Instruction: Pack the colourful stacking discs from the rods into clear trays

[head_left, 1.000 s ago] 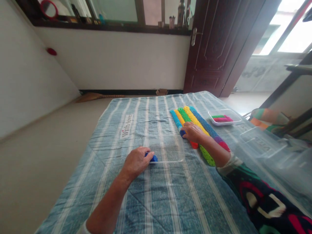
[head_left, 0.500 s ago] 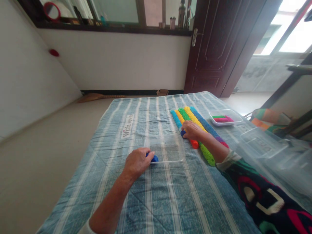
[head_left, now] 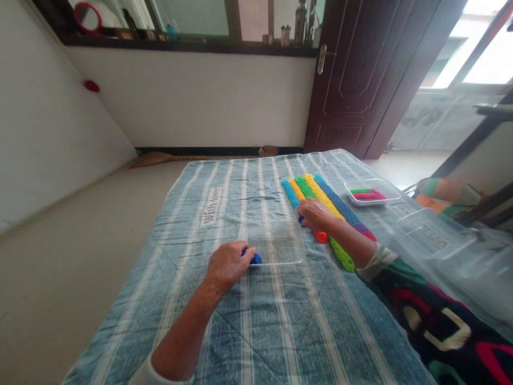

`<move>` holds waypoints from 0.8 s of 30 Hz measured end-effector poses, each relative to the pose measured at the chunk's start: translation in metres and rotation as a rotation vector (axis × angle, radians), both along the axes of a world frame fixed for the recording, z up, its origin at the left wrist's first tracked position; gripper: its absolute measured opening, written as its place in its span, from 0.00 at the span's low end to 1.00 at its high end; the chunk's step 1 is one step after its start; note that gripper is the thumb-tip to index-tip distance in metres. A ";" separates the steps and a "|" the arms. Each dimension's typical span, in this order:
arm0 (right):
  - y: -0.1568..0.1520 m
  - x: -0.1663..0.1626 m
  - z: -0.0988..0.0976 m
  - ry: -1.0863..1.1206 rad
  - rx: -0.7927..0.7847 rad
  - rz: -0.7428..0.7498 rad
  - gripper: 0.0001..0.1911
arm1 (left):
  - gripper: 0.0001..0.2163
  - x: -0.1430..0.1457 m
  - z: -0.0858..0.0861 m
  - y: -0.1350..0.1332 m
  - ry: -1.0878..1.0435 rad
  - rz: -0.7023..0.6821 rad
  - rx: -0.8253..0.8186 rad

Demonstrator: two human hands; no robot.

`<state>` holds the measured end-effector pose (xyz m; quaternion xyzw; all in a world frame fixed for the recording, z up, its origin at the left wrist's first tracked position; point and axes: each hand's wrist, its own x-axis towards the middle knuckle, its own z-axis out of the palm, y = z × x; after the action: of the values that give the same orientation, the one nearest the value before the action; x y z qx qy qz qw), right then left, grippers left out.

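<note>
**Hand positions at the clear tray and the coloured rods**

The left hand (head_left: 229,263) is at the near left corner of the clear tray (head_left: 282,263). Its fingers curl over blue pieces (head_left: 255,259), which show beside the thumb. The grip is partly closed; whether it has hold of a piece cannot be told, because the hand covers the contact.

The right hand (head_left: 315,213) lies across the coloured rods (head_left: 320,195), right of the tray and farther away. Its grip is nearly closed, with a dark blue piece (head_left: 301,219) between thumb and fingers, at the left edge of the rods.

The rods lie side by side on the striped cloth (head_left: 224,331). To their right, a shallow box (head_left: 372,203) contains green and pink rods (head_left: 366,195).
</note>
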<state>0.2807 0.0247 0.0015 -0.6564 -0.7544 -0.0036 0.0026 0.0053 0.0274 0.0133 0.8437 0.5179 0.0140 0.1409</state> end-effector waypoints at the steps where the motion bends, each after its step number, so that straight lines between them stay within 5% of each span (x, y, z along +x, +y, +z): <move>1: -0.001 -0.001 0.001 -0.007 -0.005 -0.001 0.06 | 0.15 0.000 0.000 0.000 -0.001 -0.001 0.000; 17: -0.008 0.001 0.004 -0.011 -0.079 -0.014 0.09 | 0.15 0.000 -0.001 -0.002 0.011 0.001 -0.001; 24: -0.019 0.000 0.031 0.350 0.165 0.070 0.09 | 0.18 0.001 0.000 -0.003 0.045 -0.021 -0.015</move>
<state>0.2812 0.0056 0.0322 -0.6178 -0.7621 0.0487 0.1876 0.0067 0.0243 0.0134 0.8479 0.5123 -0.0102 0.1358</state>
